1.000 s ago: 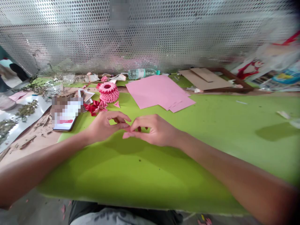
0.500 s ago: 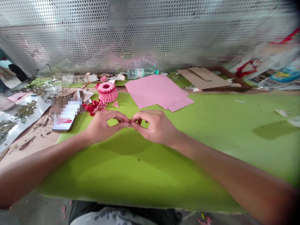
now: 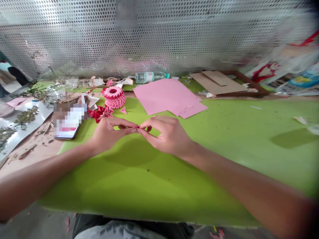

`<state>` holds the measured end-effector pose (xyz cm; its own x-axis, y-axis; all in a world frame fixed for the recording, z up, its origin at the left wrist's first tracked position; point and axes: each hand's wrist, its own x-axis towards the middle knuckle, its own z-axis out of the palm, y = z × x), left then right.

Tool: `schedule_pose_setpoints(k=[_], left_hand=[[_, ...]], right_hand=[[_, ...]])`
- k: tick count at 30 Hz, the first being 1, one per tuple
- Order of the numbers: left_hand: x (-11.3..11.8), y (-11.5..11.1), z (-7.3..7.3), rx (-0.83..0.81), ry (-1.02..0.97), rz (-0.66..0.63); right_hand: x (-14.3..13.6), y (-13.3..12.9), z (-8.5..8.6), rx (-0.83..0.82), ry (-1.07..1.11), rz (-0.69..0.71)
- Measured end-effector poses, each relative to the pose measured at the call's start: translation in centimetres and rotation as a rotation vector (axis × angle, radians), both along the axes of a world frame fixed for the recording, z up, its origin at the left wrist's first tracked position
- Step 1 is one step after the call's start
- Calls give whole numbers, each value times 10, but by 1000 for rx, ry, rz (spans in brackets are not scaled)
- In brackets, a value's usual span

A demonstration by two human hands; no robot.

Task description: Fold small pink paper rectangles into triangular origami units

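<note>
A small red piece of paper (image 3: 136, 127) is pinched between both hands above the green tabletop (image 3: 159, 192); fingers cover most of it. My left hand (image 3: 109, 132) is closed on its left side, thumb below and index finger along the top. My right hand (image 3: 166, 134) grips the right end between thumb and fingertips. Just beyond the left hand lie red folded paper pieces (image 3: 101, 113) and a small pink folded triangle (image 3: 123, 110). Behind them stands a ring-shaped stack of pink folded paper (image 3: 114, 98). Flat pink paper sheets (image 3: 166, 96) lie beyond the right hand.
A phone (image 3: 68, 124) lies left, beside dried plant bits (image 3: 27, 118). Along the back are a plastic bottle (image 3: 149, 77), a cardboard box (image 3: 219, 83) and a plastic bag (image 3: 284, 66). A perforated metal panel (image 3: 174, 36) rises behind the table.
My left fingers have straightened and flattened along the red paper, and the gap between thumb and index finger has closed. The right hand keeps its pinch almost in place.
</note>
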<state>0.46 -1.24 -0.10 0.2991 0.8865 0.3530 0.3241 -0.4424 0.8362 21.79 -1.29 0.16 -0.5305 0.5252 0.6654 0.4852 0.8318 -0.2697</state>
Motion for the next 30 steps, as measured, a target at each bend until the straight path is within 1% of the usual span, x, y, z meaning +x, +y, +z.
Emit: schedule_pose_setpoints(k=[6,11,13,16,18,21,23,27,30], left_hand=[[-1,-1,1,63,33,-8],[-1,-1,2,76,52,39],[-1,0,2,50,27,46],[-2,0,3,8,-15,54],[-2,1,4,-12,-39,56],[-2,1,4,-31,-60,47],[-2,2,4,-37,-60,31],[-1,3,5,-57,-54,17],[-1,2,6,-40,-39,23]], right_hand=[[0,0,-1,-6,-14,-14],[1,2,-2,-50,-2,5],[0,2,-2,-129,60,10],[-2,2,0,-353,181,-22],[-3,2,2,-502,222,-26],[-2,3,3,-627,250,-10],[-1,4,3,-640,260,-21],[0,4,2,-608,235,-35],[1,3,3,-546,196,-15]])
